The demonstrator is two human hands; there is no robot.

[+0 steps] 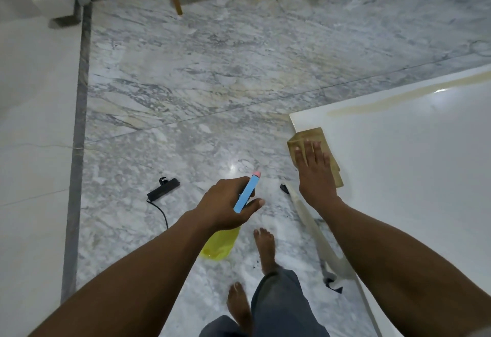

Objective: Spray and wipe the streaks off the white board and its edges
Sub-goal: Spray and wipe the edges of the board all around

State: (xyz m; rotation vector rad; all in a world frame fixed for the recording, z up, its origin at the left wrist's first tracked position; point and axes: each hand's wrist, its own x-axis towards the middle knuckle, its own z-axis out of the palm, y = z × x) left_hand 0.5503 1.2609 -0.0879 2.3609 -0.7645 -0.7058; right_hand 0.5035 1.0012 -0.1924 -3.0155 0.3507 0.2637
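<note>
**Wiping a board corner, spray bottle held over bare marble: where it could slip**

Head view looking down. Grey-veined marble floor (212,71) fills most of the frame. The white board (411,177) lies flat at R, glossy, its near corner pointing toward the middle of the view. A long yellowish streak (385,100) runs along its far edge, well apart from the wiping spot.

The right hand (316,174) lies flat w/ straight fingers, pressing a folded tan cloth (313,137) right at the board's corner. Part of the cloth hangs past the edge, so a hard push outward could likely drag it off.

The left hand (225,206) is curled round the spray bottle (245,194) – blue head, pink nozzle, yellow body below the wrist. The nozzle points at the floor, not the board, so a squeeze now would probably wet the marble. The bare feet (264,249) stand just below it – a slip risk.

A black power strip (163,189) w/ cable sits on the floor near the L hand; stray mist reaching it would be a hazard.
</note>
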